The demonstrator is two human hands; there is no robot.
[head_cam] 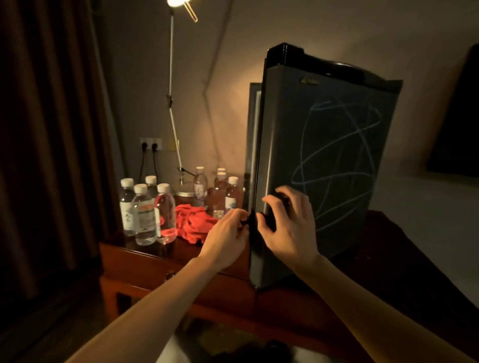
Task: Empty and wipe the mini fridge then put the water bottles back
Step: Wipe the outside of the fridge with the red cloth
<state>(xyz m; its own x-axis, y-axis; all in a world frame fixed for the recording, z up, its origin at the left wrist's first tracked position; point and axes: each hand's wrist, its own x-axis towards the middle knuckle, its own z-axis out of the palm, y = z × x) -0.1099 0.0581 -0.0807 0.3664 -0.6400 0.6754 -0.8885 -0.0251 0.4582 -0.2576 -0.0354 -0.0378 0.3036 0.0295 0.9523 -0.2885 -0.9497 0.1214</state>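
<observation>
Both hands grip the mini fridge point(324, 160) door's edge: left hand point(228, 233) pinching, right hand point(287, 222) curled round it

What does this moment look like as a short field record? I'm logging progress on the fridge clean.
fridge door: mini fridge door stands ajar, blue scribbles on its front
left hand: left hand grips the door's edge
right hand: right hand grips the door's front edge
bottles: water bottles stand out on the wooden table
cloth: red cloth lies among the bottles
light: desk lamp lit
</observation>
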